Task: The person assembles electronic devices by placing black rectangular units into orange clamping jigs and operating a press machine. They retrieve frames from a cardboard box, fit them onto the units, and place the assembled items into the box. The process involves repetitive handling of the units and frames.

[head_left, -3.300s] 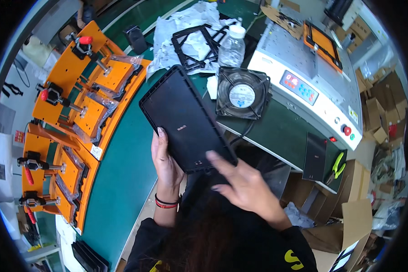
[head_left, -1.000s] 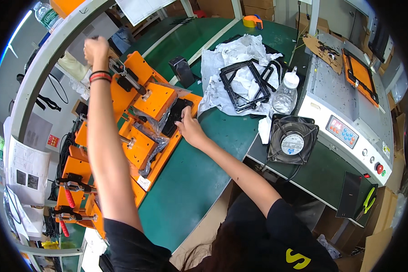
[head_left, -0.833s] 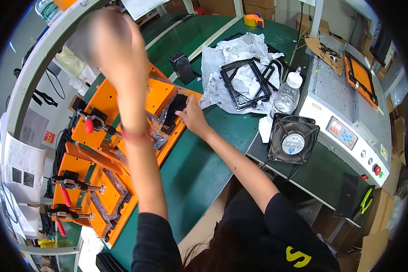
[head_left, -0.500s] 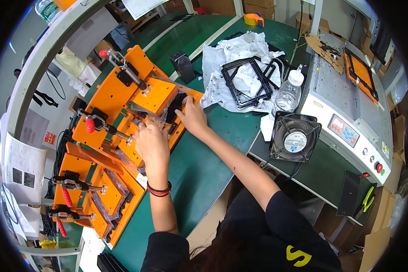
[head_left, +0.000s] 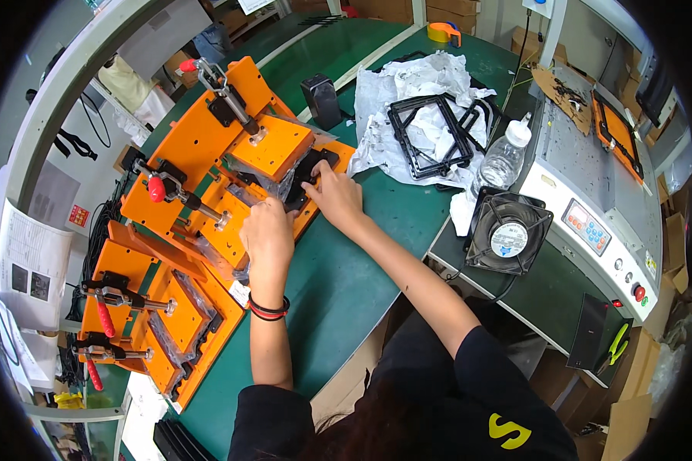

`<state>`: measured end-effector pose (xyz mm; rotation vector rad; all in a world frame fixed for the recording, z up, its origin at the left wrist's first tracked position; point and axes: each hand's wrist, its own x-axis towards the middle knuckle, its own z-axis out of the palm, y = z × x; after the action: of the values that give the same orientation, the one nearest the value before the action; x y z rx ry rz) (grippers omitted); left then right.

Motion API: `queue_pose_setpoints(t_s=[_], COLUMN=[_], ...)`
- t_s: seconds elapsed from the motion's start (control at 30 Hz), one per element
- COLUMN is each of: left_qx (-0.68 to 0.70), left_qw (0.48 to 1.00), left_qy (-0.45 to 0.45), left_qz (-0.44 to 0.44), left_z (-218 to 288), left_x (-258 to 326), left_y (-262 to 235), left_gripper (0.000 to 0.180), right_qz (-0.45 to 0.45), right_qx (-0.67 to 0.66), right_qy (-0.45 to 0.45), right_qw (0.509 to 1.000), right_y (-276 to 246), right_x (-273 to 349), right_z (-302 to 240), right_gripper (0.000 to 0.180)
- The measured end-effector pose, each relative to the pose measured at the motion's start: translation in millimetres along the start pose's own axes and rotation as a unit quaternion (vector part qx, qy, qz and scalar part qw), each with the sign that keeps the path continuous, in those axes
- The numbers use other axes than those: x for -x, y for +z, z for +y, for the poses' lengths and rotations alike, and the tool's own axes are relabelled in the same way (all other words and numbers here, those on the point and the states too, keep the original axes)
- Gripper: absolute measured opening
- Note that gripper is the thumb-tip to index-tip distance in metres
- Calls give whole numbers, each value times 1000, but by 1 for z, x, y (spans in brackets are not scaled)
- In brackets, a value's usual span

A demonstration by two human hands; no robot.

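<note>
A large orange toggle-clamp fixture (head_left: 178,173) stands on the left of the bench. In its right-hand part lies a black plastic part (head_left: 306,170), with crinkled clear film (head_left: 278,183) beside it along an orange block (head_left: 273,150). My right hand (head_left: 337,198) has bent fingers and thumb on the black part, at the fixture's front edge. My left hand (head_left: 267,237) is curled over the fixture near a clamp's tip, its fingertips hidden by the back of the hand. What it grips cannot be made out.
A second, smaller orange fixture (head_left: 231,313) stands nearer left. Black frames (head_left: 430,138) lie on crumpled white paper (head_left: 369,115). To the right are a clear bottle (head_left: 502,163), a fan (head_left: 509,230), a grey machine with buttons (head_left: 584,219) and green-handled cutters (head_left: 617,343).
The whole view has shifted slightly. My left hand has curled more, its fingers now tucked out of sight. My right hand stays at the black part, with its fingers slightly moved.
</note>
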<state>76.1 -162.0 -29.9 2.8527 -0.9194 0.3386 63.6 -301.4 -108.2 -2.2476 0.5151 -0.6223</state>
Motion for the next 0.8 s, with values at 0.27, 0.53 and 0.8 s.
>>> queue_pose_setpoints(t_s=[0.27,0.53,0.8], left_qx=[22,57,54], left_qw=[999,996,996], left_qy=[2,54,51], left_qz=[-27,-49,-53], left_z=[-5,-21,-19], left_x=[0,-2,-1], left_y=[8,10,7], left_gripper=[27,28,30], right_qz=[5,45,113], right_qx=[38,-70,17], right_qy=[12,0,-123], right_qw=[999,997,986], right_y=[14,-4,-16], right_x=[-4,1,13], right_z=[-8,-7,-15], right_gripper=[29,22,20])
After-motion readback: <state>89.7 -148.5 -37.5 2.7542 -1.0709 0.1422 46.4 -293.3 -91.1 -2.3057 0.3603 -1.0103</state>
